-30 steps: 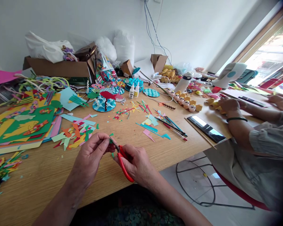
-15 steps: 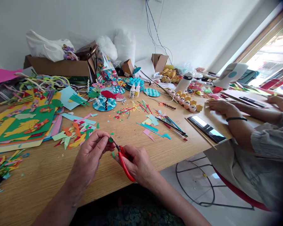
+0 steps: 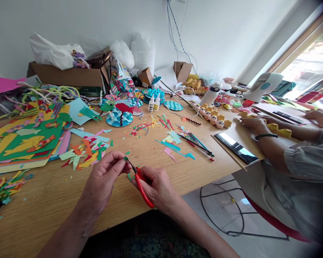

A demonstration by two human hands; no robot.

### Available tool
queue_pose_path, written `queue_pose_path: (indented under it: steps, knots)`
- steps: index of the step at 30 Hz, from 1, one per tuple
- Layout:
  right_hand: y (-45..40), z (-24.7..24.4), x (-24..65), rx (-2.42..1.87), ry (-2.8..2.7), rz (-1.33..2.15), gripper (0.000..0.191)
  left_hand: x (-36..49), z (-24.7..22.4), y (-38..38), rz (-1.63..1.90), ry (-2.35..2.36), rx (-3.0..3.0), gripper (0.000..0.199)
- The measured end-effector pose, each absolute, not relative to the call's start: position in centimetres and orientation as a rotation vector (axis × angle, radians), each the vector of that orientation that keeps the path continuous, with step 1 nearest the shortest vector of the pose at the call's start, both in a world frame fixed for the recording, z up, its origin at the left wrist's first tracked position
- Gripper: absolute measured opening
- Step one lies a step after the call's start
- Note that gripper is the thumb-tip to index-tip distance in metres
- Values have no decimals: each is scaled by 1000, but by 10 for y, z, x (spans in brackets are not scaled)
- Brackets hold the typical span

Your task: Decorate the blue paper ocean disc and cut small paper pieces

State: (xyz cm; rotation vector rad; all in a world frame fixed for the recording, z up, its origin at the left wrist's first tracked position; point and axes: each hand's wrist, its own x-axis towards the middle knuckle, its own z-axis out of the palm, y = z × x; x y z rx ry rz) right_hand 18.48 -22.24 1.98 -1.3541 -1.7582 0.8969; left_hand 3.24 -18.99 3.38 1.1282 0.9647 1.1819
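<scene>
Near the table's front edge, my right hand (image 3: 157, 184) grips a pair of red-handled scissors (image 3: 142, 190), blades pointing up and left. My left hand (image 3: 110, 172) pinches a small piece of green paper (image 3: 127, 157) between thumb and fingers. The scissor blades reach the paper right at my left fingertips, so the paper is mostly hidden. Small green paper scraps lie on the table just behind and under my hands. Left of my hands is a pile of coloured paper offcuts (image 3: 87, 152).
Coloured sheets with paper fish (image 3: 29, 139) lie left. Behind stand a blue disc with a red fish (image 3: 120, 118) and glue bottles (image 3: 151, 104). Pens (image 3: 197, 145), a phone (image 3: 235, 147) and a wooden stick (image 3: 228, 152) lie right. Another person's hand (image 3: 254, 125) holds a yellow egg-carton strip.
The green paper at the blades has shifted slightly; both my hands stay almost in place. At right, the other person's hands have moved, and a yellow carton strip now shows beneath their arm.
</scene>
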Motion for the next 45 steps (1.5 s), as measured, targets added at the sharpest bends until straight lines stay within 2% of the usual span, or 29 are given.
queue_pose_path:
  steps: [25, 45]
  knots:
    - [-224, 17, 187, -1359, -1795, 859, 35, 31, 39, -190, 1213, 952, 1101, 8]
    - [-226, 19, 186, -1364, -1795, 852, 34, 28, 38, -189, 1104, 991, 1170, 10]
